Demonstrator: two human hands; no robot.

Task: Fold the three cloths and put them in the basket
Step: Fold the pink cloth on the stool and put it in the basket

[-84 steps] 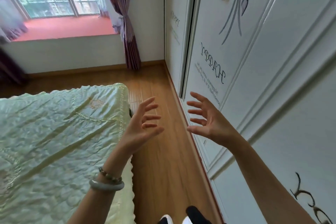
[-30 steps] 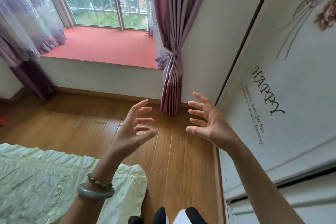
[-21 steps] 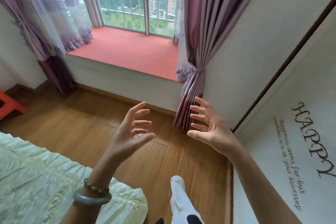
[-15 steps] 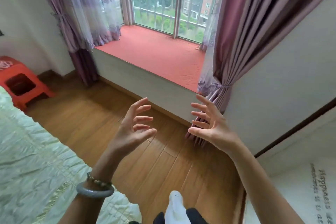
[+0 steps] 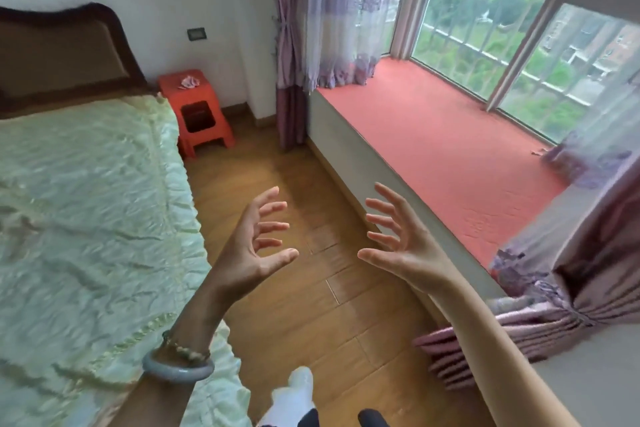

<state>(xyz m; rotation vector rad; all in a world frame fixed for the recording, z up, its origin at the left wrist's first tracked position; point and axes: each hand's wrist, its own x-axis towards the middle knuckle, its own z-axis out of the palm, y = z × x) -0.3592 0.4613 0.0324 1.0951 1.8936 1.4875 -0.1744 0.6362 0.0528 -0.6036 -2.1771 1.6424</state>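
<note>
Closest to you, at the bottom edge, a foot in white [image 5: 294, 395] points forward over the wooden floor [image 5: 311, 305]. On your left wrist sit a pale bangle [image 5: 178, 371] and, just above it, a beaded bracelet [image 5: 183, 352]. Your left hand [image 5: 249, 253] and right hand [image 5: 401, 250] are raised side by side in the air with the palms facing each other, fingers spread and only lightly bent, and neither has hold of anything; bare floor shows between them. To your left the bed cover [image 5: 86, 218], pale green and quilted, runs up to a dark headboard [image 5: 62, 48], with your left forearm crossing its near corner. To your right a tied-back mauve curtain [image 5: 571, 305] hangs behind your right forearm, partly covering the near end of the red window seat [image 5: 433, 135]. Farther off, a red stool [image 5: 201, 114] stands between the bed and the wall, with a small pinkish thing [image 5: 188, 81] on top (too small to tell what it is). Beyond it are a second mauve curtain [image 5: 287, 45], a sheer curtain [image 5: 346, 28] and the window [image 5: 502, 45]. Where the cloths and the basket lie, you cannot tell from this view.
</note>
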